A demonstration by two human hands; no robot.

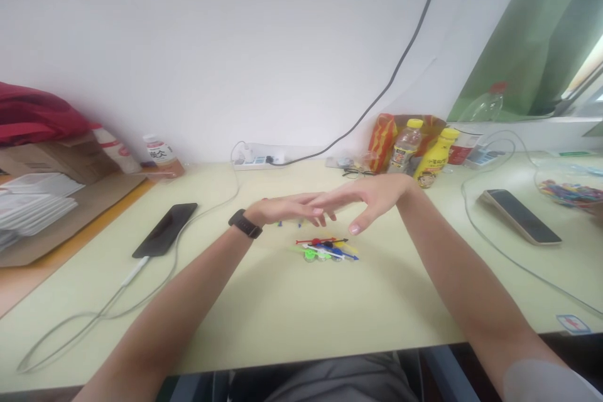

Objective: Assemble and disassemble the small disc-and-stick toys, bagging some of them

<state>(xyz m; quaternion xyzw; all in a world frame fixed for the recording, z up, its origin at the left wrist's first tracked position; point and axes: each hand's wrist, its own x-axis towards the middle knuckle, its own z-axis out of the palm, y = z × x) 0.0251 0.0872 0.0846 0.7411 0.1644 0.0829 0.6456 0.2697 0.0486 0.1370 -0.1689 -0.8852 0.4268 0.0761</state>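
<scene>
My left hand [285,208] is stretched out flat over the table, with a dark watch [245,223] on its wrist. From the other side my right hand [374,196] reaches in, fingers extended and thumb apart. The fingers of both hands overlap in view; whether they touch, I cannot tell. Neither hand shows anything held. Just in front of them lies a small pile of plastic arrow spinners [325,249] in red, black, white, blue, green and yellow. Beyond the fingers, a few small blue pieces [299,223] are partly hidden.
A black phone [164,230] on a charging cable lies left. Behind stand a drink bottle [162,156], a power strip [259,159] and two yellow-capped bottles [432,158]. At right are a propped device [521,217] and a clear bag of colourful pieces [570,192]. Boxes stack far left.
</scene>
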